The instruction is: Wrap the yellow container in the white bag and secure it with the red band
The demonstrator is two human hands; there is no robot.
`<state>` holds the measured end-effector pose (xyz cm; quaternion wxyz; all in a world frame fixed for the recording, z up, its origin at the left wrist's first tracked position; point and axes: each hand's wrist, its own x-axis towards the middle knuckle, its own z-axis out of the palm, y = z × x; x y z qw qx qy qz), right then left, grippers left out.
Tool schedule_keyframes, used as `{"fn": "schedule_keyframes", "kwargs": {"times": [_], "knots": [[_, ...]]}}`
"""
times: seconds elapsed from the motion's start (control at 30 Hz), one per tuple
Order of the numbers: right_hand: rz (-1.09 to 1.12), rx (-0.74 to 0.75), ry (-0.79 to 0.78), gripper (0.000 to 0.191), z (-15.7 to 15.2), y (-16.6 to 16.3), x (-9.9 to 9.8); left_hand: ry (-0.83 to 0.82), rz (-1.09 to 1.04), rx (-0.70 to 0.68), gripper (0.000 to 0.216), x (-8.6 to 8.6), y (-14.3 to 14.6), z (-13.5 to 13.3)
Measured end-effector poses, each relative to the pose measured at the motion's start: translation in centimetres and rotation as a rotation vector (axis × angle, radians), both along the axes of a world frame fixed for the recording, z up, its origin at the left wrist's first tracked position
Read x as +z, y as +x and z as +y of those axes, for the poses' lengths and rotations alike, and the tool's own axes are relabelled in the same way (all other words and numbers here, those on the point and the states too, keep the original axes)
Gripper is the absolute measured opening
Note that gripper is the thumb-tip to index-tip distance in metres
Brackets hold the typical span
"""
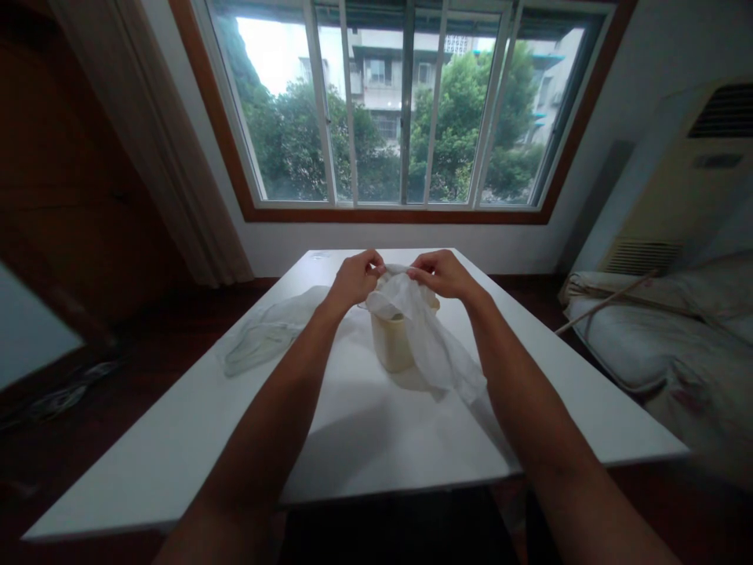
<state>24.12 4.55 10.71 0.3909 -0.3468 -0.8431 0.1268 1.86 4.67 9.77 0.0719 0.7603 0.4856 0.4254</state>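
**Gently, both pinches level**

From my head view, my left fingers (372, 258) and right fingers (424, 276) are clamped on the white bag (413, 308), over the cream bin (391, 350) on the counter (176, 439). It looks easily torn, so I'd pull evenly and lightly.

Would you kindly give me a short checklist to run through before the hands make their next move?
1. Left hand gripping the white plastic: ok, at its far edge.
2. Right hand gripping it too: ok, opposite the left.
3. Container upright on the table: ok.
4. Container's near side uncovered: not ok, plastic hangs down over part of it.
5. Container's contents known: cannot tell, the inside is mostly hidden.
6. Clear plastic apart from the container: cannot tell, the left forearm blocks part of the view.
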Motion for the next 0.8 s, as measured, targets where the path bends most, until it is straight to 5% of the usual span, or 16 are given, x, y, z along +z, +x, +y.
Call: {"fn": "schedule_keyframes", "kwargs": {"times": [0.27,0.53,0.8], "knots": [[0.077,-0.061,-0.050,0.030,0.8,0.8,-0.6,0.045,0.309,0.226,0.008,0.6,-1.1,-1.0],[0.137,0.049,0.026,0.030,-0.6,0.0,-0.2,0.002,0.112,-0.061,0.036,0.8,0.6,-1.7],[0.082,-0.107,0.048,0.026,0.4,0.6,-0.4,0.034,0.152,0.041,0.017,1.0,-0.3,-1.4]]}}
